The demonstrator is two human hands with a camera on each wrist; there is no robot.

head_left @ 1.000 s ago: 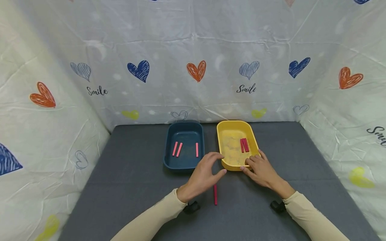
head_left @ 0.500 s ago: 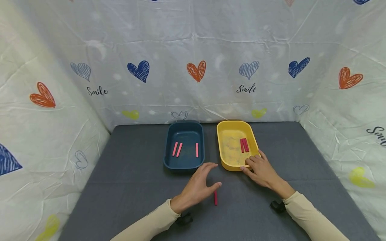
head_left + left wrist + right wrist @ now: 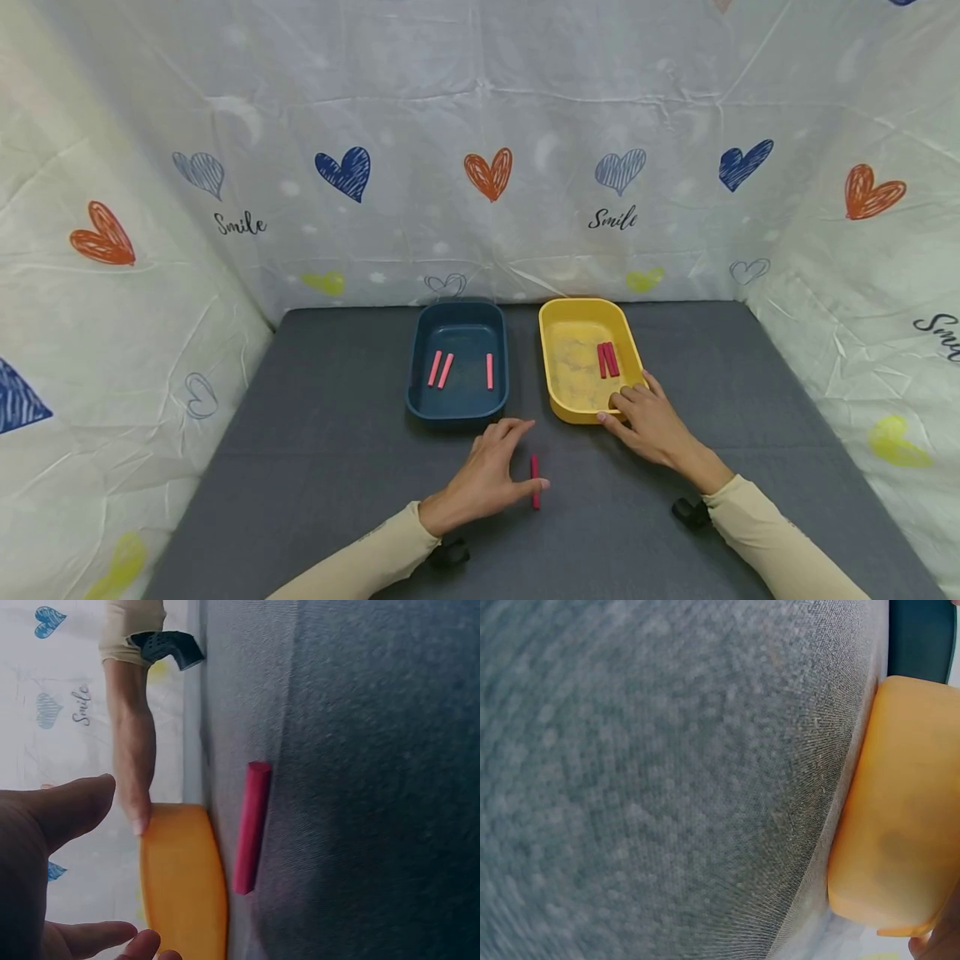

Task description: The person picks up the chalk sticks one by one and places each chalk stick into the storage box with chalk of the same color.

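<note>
- Just right of the left hand [image 3: 483,479]: red stick [image 3: 535,481] on grey bench [image 3: 315,433], long axis pointing away, thumb beside it; fingers loosely spread, holding nothing.
- Right hand [image 3: 651,421]: farther off, fingers resting on yellow tray [image 3: 555,367] rim.

Two trays sit side by side on the desk [image 3: 315,433], left tray [image 3: 420,392] holding three sticks, right tray [image 3: 551,367] two, one stick [image 3: 535,481] lying before them.

Both hands [image 3: 495,471] [image 3: 651,423] low, fingers relaxed
</note>
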